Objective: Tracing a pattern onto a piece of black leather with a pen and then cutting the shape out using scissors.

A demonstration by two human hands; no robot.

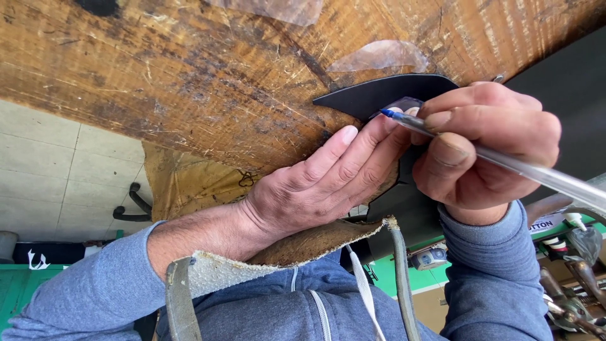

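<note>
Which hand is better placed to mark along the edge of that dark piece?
The right, probably. The right hand grips the pen, its tip by the edge of the dark piece. The left hand lies flat, its fingers pressing towards that piece on the worn wooden board.

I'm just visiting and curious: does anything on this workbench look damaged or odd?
Yes. The wooden bench top is badly worn, with dark stains and many scratches. Clear tape scraps lie wrinkled on it. The left hand presses a black piece while the right hand holds a pen.
</note>
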